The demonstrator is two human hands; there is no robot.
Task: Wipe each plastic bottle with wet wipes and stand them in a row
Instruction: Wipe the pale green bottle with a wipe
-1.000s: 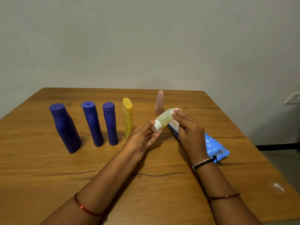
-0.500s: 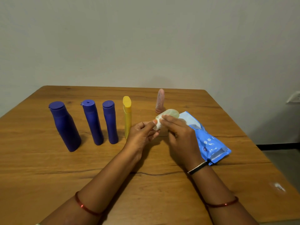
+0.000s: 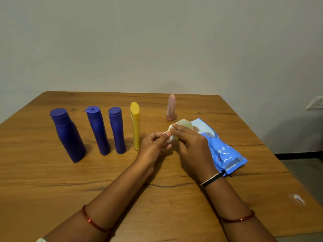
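The small pale-green translucent plastic bottle, held above the bench, looks light and slick; left hand pinches its white cap, right hand curls round the body with a wipe

Even, soft indoor light; moderate brightness. Bottles throw short, faint shadows onto the worktop toward 4 o'clock. Small white glare patch on the wood at 4 o'clock. Wide-angle bowing: worktop edges splay toward the lower corners. Centre fairly sharp; fingers slightly soft. Wall uniformly lit, mild corner darkening.
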